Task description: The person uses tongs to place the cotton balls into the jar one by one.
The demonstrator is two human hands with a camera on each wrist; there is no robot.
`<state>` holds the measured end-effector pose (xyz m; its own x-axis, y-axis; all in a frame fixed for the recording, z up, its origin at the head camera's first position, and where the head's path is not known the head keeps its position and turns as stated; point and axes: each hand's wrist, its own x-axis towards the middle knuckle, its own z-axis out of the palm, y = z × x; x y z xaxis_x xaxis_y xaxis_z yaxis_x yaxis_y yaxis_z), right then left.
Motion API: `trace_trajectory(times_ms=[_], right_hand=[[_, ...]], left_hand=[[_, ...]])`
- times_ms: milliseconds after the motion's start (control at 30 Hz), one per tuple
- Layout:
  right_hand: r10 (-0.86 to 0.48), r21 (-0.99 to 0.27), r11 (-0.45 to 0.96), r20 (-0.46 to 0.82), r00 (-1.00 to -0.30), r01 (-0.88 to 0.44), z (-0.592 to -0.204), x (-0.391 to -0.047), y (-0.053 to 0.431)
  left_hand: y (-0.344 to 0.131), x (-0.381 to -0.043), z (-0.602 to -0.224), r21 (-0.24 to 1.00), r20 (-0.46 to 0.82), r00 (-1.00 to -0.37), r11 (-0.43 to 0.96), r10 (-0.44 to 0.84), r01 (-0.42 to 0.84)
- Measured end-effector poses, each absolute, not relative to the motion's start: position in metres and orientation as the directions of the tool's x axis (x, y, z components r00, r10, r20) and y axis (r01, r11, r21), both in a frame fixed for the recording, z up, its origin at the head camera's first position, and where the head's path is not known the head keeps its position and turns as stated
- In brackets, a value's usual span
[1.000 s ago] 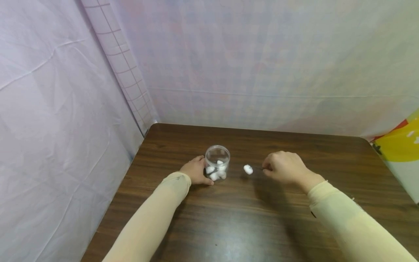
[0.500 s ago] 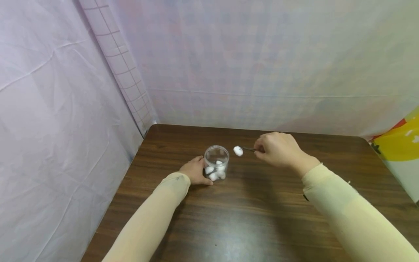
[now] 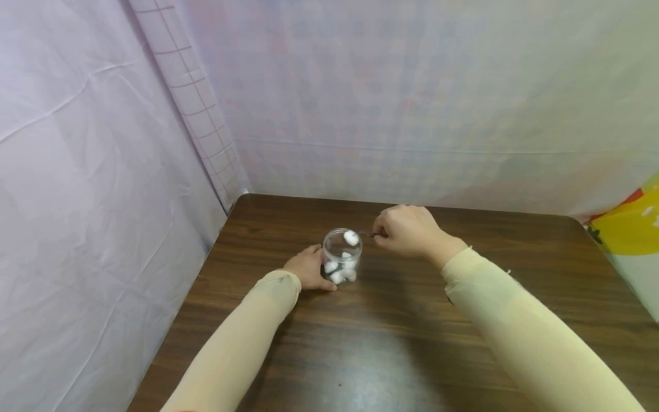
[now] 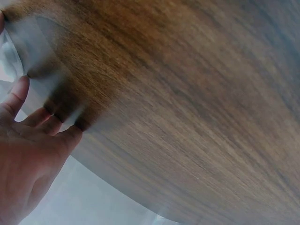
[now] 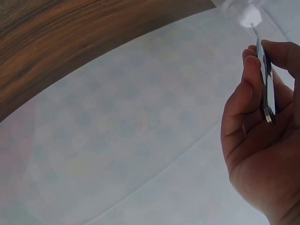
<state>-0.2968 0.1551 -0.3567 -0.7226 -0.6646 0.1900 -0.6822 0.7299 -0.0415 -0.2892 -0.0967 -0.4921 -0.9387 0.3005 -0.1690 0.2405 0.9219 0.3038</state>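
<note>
A clear round jar (image 3: 333, 256) stands uncovered on the table, with several white cotton balls (image 3: 337, 277) at its bottom. My left hand (image 3: 307, 269) steadies it from the left, thumb in front and fingers at the far side. My right hand (image 3: 409, 232) pinches metal tweezers (image 5: 267, 86) between thumb and fingers, pointing left. At their tips a single cotton ball (image 3: 352, 237) overlaps the right part of the jar's mouth. The left wrist view catches only a sliver of the jar, at its left edge beside the fingertips.
The brown wood-grain table (image 3: 288, 355) reaches back to a pale checked cloth (image 3: 412, 114). A white cloth (image 3: 92, 217) hangs along the left side. Something yellow and red (image 3: 630, 229) shows beyond the right edge.
My right hand has carried the cotton ball in the tweezers left and away from me, from right of the jar to its mouth. The left hand and jar have stayed put.
</note>
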Motion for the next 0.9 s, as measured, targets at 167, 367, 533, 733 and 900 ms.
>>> trace_trajectory(times_ms=[167, 367, 533, 733, 900], right_hand=[[-0.676, -0.042, 0.723, 0.159, -0.719, -0.689, -0.361, -0.300, 0.147], [-0.675, -0.038, 0.729, 0.128, -0.727, -0.683, -0.363, -0.300, 0.144], [-0.677, -0.031, 0.728, 0.125, -0.725, -0.685, -0.364, -0.301, 0.145], [-0.684, -0.027, 0.722, 0.126, -0.719, -0.691, -0.366, -0.301, 0.147], [-0.690, -0.034, 0.714, 0.132, -0.712, -0.699, -0.368, -0.301, 0.148]], left_hand=[[-0.095, -0.290, -0.494, 0.304, -0.165, -0.937, 0.920, 0.307, 0.248], [-0.091, -0.290, -0.495, 0.290, -0.177, -0.936, 0.925, 0.305, 0.246], [-0.089, -0.288, -0.493, 0.285, -0.181, -0.937, 0.927, 0.300, 0.242], [-0.087, -0.287, -0.492, 0.276, -0.184, -0.936, 0.929, 0.301, 0.245], [-0.086, -0.288, -0.494, 0.273, -0.177, -0.935, 0.928, 0.306, 0.252]])
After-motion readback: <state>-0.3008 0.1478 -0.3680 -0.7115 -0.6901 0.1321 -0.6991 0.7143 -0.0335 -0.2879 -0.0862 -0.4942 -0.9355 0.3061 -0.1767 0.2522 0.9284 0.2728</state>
